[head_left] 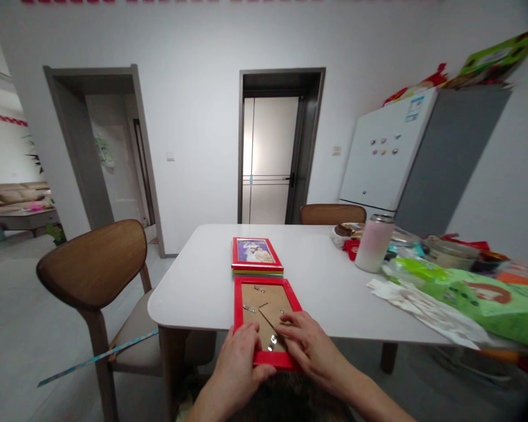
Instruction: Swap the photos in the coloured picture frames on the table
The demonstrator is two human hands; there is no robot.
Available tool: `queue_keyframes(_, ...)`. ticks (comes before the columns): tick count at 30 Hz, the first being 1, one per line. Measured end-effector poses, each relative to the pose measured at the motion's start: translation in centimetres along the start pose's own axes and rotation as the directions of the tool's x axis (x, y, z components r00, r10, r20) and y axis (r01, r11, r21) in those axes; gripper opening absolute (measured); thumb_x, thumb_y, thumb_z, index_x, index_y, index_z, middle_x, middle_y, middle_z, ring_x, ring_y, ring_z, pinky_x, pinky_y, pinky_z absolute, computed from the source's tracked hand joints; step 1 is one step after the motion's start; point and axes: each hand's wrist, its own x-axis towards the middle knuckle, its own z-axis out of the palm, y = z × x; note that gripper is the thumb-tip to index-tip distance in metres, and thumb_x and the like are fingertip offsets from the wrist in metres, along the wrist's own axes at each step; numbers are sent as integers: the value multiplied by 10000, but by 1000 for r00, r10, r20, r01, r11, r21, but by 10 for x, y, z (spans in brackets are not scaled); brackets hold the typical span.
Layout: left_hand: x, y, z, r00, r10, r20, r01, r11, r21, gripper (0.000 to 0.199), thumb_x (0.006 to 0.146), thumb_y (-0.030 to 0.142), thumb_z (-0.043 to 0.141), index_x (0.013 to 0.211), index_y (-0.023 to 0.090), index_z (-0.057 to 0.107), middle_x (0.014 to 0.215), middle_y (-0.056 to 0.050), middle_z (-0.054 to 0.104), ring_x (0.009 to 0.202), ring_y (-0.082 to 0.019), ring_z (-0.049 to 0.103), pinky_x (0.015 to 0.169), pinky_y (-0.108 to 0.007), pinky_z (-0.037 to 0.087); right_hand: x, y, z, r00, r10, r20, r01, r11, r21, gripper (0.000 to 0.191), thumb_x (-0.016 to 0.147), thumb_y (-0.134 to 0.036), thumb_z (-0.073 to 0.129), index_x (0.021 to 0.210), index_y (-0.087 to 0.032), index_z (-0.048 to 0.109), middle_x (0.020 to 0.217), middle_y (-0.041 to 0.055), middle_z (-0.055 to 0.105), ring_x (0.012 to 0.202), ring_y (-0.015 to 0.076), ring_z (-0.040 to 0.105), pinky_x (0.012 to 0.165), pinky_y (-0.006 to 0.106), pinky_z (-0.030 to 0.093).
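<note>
A red picture frame point(266, 282) lies with its brown backing facing up at the near table edge, its lower end jutting past the edge. Small metal clips and a dark slanted slit show on the backing. My left hand point(241, 358) grips the frame's lower left corner, thumb along the bottom border. Over the right border reaches my right hand point(313, 344), its bent fingertips on the backing near a clip and its palm against the frame's side. Just beyond is a stack of picture frames point(234, 255), the top one red, face up with a photo in it.
The white table point(193, 281) holds a pink-white bottle point(374, 245), a green plastic package point(457, 290), white cloth-like gloves point(426, 308) and assorted food containers on the right. A wooden chair point(97, 264) with a patterned blue strip point(101, 356) stands left; another chair point(333, 214) is behind the table.
</note>
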Motion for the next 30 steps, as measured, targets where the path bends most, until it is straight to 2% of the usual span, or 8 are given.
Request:
queue_keyframes(3, 0, -2, 1, 1000, -1, 1, 1, 1000, -6, 445, 659, 353, 577, 1053, 167, 490, 1094, -60, 522, 1083, -197, 397, 955, -312, 250, 0, -18, -5, 993, -77, 90, 80, 996, -33, 265, 776, -256, 383, 883, -280, 625, 988, 46, 525, 934, 186, 444, 823, 354, 346)
queue_keyframes(6, 1, -4, 1, 1000, 0, 10, 0, 1000, -1, 465, 670, 358, 565, 1088, 180, 470, 1116, -54, 508, 1093, -201, 386, 955, -316, 246, -1, -24, -9, 985, -98, 142, 107, 992, -63, 245, 742, -353, 450, 924, -290, 601, 1033, 43, 494, 978, 204, 411, 844, 363, 319)
queue_keyframes(9, 1, -6, -1, 1000, -8, 6, 8, 1000, 4, 522, 665, 364, 566, 1135, 181, 431, 1122, -55, 500, 1082, -211, 391, 937, -316, 265, -3, -19, -8, 977, -116, 180, 135, 986, -100, 381, 639, -407, 556, 1005, -301, 555, 1087, 45, 463, 1034, 239, 368, 858, 378, 296)
queue_keyframes(16, 1, -8, -2, 1000, 13, -10, -13, 1000, -23, 457, 647, 355, 584, 1059, 186, 481, 1020, -33, 537, 1004, -196, 437, 890, -287, 310, -5, -7, 4, 967, -115, 227, 160, 968, -195, 562, 585, -228, 580, 1125, -331, 464, 1210, 47, 403, 1076, 275, 325, 869, 421, 253)
queue_keyframes(23, 2, -10, -5, 1000, 11, 6, -11, 1000, -10, 511, 652, 346, 577, 1118, 194, 434, 1001, -28, 532, 953, -190, 455, 858, -279, 333, -6, -3, 8, 968, -141, 208, 179, 968, -174, 553, 622, -209, 547, 1149, -340, 443, 1197, 40, 432, 1085, 258, 329, 876, 410, 253)
queue_keyframes(30, 0, -12, -4, 999, 33, -25, -33, 999, -8, 496, 640, 355, 597, 1088, 191, 461, 976, -19, 537, 911, -181, 462, 833, -264, 348, -7, -6, 7, 967, -180, 181, 205, 970, -132, 454, 626, -187, 533, 1056, -332, 520, 1122, 30, 490, 1016, 233, 390, 860, 391, 264)
